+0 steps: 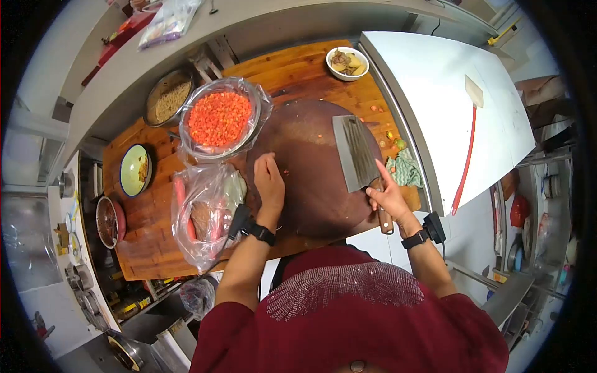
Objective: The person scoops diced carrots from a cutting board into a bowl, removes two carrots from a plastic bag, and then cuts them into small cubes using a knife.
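My right hand (390, 200) grips the wooden handle of a cleaver (357, 152), index finger stretched toward the blade. The wide blade lies over the right part of a round brown chopping board (311, 168), which has a few tiny red bits on it. At the board's left edge is my left hand (268, 186), fingers drawn together and nothing visible in them. Just left of that hand sits a clear plastic bag (208, 214) with long reddish-orange pieces inside. Behind it stands a bowl lined with plastic, full of diced red-orange pieces (219, 119).
On the wooden table (155, 248) are a metal bowl of brownish bits (171, 102), a yellowish enamel bowl (134, 171), a red-sided bowl (111, 222) and a white bowl of food (347, 64). A green checked cloth (405, 168) lies right; a red-handled spatula (467, 155) rests on the white surface.
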`<action>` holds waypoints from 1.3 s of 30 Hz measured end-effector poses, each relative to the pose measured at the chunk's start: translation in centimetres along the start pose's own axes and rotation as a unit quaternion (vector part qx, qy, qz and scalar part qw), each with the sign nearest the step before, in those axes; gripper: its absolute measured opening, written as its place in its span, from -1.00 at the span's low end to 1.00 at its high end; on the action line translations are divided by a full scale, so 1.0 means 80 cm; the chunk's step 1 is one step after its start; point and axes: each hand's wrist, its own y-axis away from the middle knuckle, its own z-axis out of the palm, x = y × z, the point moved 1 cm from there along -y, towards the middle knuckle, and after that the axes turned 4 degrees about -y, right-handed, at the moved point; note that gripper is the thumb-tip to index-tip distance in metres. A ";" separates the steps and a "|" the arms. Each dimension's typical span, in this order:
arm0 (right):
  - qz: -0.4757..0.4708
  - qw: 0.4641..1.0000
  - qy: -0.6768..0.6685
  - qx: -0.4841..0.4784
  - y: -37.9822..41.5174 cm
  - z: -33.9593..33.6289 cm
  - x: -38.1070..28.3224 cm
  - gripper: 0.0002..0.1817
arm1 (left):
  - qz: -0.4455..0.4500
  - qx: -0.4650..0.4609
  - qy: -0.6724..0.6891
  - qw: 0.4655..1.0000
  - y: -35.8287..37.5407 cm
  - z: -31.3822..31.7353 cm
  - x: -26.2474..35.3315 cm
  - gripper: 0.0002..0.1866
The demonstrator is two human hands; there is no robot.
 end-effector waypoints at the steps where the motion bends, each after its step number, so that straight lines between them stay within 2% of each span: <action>1: 0.013 1.000 0.003 -0.011 0.001 0.001 -0.001 -0.12 | -0.025 0.022 -0.034 0.999 0.010 0.008 -0.002 -0.76; 4: 0.019 0.998 -0.013 -0.053 -0.004 0.009 0.005 -0.12 | 0.008 0.060 -0.076 0.995 0.010 0.042 0.000 -0.75; 6: 0.038 0.996 0.008 -0.079 -0.007 0.019 -0.002 -0.11 | 0.001 0.040 -0.075 0.996 0.003 0.063 0.006 -0.75; 8: 0.051 0.989 0.039 -0.133 -0.008 0.036 -0.005 -0.10 | 0.035 0.039 -0.038 0.998 -0.002 0.077 0.008 -0.77; 15: 0.018 0.981 0.076 -0.176 -0.008 0.081 -0.005 -0.13 | -0.009 0.103 0.004 0.995 -0.007 0.085 0.010 -0.82; 17: 0.002 0.980 0.084 -0.182 -0.004 0.097 -0.029 -0.13 | 0.044 0.115 -0.030 0.992 -0.023 0.069 0.016 -0.82; 18: -0.022 0.979 0.085 -0.182 -0.005 0.106 -0.042 -0.13 | 0.043 0.115 -0.033 0.992 -0.041 0.055 0.024 -0.82; 20: -0.058 0.978 0.072 -0.187 -0.007 0.128 -0.068 -0.13 | 0.163 0.128 -0.077 0.975 -0.084 0.023 0.051 -0.81; 22: -0.113 0.971 0.063 -0.199 -0.021 0.148 -0.089 -0.13 | 0.209 0.133 -0.074 0.966 -0.128 -0.010 0.075 -0.78; 26: -0.123 0.967 0.024 -0.221 -0.037 0.183 -0.110 -0.16 | 0.257 0.125 -0.127 0.950 -0.193 -0.054 0.067 -0.73; 28: -0.078 0.976 -0.026 -0.200 -0.042 0.184 -0.100 -0.15 | 0.246 0.107 -0.143 0.953 -0.207 -0.073 0.008 -0.71; 29: -0.073 0.982 -0.037 -0.173 -0.041 0.182 -0.098 -0.14 | 0.196 0.062 -0.196 0.959 -0.208 -0.079 -0.039 -0.72; 30: -0.074 0.986 0.015 -0.146 -0.042 0.168 -0.088 -0.14 | 0.144 0.021 -0.248 0.958 -0.216 -0.088 -0.061 -0.72; 31: -0.072 0.988 0.066 -0.121 -0.041 0.146 -0.076 -0.13 | 0.143 0.034 -0.255 0.956 -0.220 -0.104 -0.047 -0.72; 33: -0.028 0.994 0.024 -0.107 -0.032 0.103 -0.054 -0.12 | 0.244 0.065 -0.252 0.934 -0.188 -0.151 -0.008 -0.81; 34: -0.018 0.996 0.032 -0.079 -0.026 0.087 -0.043 -0.14 | 0.226 0.066 -0.269 0.934 -0.164 -0.181 -0.006 -0.81; 35: -0.004 0.995 0.041 -0.092 -0.016 0.074 -0.043 -0.16 | 0.098 -0.034 -0.217 0.971 -0.146 -0.210 -0.004 -0.84; 36: -0.014 0.994 0.028 -0.102 -0.013 0.057 -0.026 -0.17 | -0.026 -0.127 -0.153 0.980 -0.133 -0.233 -0.003 -0.83; 37: -0.008 0.995 0.044 -0.094 -0.008 0.045 -0.013 -0.18 | -0.096 -0.190 -0.086 0.973 -0.105 -0.251 -0.012 -0.75; 38: -0.004 0.995 0.060 -0.084 -0.005 0.039 -0.006 -0.18 | -0.086 -0.230 -0.123 0.962 -0.079 -0.270 -0.037 -0.74; 39: -0.003 0.994 0.059 -0.088 -0.005 0.039 -0.001 -0.18 | -0.135 -0.264 -0.169 0.940 -0.057 -0.289 -0.047 -0.75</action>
